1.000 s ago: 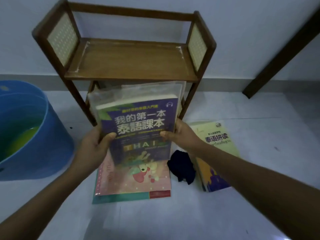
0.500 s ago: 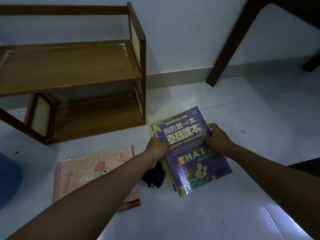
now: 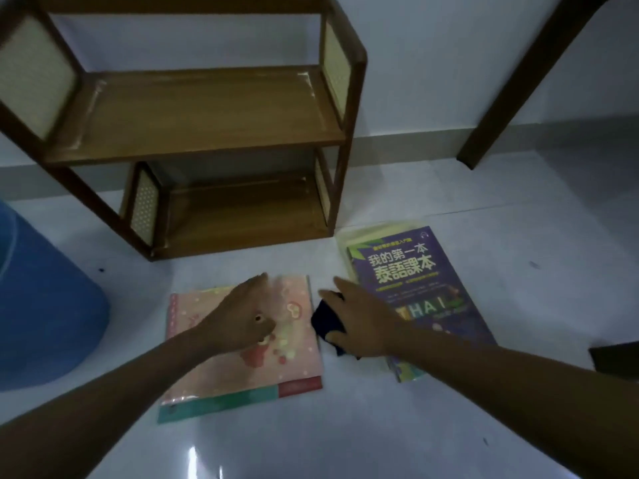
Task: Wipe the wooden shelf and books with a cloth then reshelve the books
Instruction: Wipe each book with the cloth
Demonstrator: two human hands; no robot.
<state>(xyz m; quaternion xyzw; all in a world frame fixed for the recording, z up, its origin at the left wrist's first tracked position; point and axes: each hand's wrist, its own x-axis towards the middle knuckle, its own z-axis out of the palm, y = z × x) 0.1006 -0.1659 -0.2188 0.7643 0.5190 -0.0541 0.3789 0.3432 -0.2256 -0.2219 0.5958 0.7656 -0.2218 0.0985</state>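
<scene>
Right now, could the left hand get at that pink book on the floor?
Probably yes: the left hand already lies over the pink book, and nothing sits between them. The right hand is busy with the dark cloth.

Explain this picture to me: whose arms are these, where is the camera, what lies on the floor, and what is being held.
No machine here: a person wears a camera on the head, looking down at both bare hands. The left hand rests flat on a pink book lying on the floor. The right hand grips a dark cloth beside it. A purple book lies further right, on top of other books. Behind stands an empty wooden shelf; a blue tub sits at the left.
</scene>
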